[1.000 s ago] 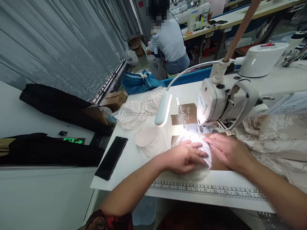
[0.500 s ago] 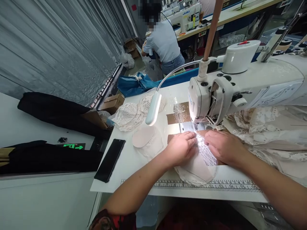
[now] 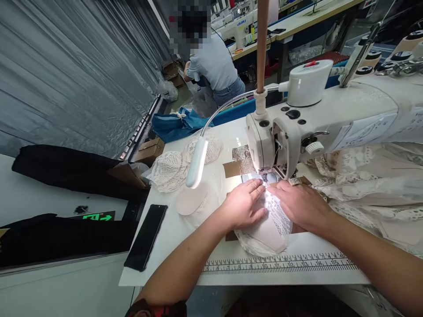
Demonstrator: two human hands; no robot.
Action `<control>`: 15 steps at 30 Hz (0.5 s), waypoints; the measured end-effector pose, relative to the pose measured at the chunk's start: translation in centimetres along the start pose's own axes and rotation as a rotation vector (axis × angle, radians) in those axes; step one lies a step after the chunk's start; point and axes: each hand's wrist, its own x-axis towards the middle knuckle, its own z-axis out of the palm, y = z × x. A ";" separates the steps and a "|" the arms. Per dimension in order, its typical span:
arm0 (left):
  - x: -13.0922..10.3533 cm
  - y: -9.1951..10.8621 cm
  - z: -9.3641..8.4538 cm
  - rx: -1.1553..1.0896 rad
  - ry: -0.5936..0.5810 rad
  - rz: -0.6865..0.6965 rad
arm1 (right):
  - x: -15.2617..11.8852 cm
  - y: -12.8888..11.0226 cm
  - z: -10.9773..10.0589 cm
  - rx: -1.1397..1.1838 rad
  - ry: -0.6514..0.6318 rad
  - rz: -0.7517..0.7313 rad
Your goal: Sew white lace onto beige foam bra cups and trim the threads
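Partly covered, the lace cup (image 3: pixel 268 230) lies between the machine (image 3: pixel 261 138) and the near edge of the tabletop (image 3: pixel 307 245). The left grip (image 3: pixel 243 204) presses it flat, thumb spread; the right grip (image 3: pixel 299 203) covers its side, any pinch impossible to tell. Glare obscures the needle area (image 3: pixel 265 178).

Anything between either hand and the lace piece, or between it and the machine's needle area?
Nothing visible. The left hand and right hand rest directly on the lace piece; between them, its far end runs toward the sewing machine. Detail at the needle is too small to tell.
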 end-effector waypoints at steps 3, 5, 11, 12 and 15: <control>0.4 -0.7 -0.7 -0.003 -0.044 0.019 | 0.1 -0.2 0.2 0.009 0.046 0.017; 0.7 -1.1 -1.2 0.006 -0.080 0.029 | 0.2 -0.3 0.3 0.001 0.068 0.025; 0.8 -2.0 -2.2 0.055 -0.179 0.045 | 0.1 0.0 0.3 0.036 0.086 -0.042; 0.6 -2.1 -2.2 0.063 -0.160 0.043 | 0.0 0.2 0.4 0.063 0.095 -0.036; -0.2 -1.9 -1.8 0.043 0.015 0.063 | -0.4 1.1 1.1 0.141 0.140 0.020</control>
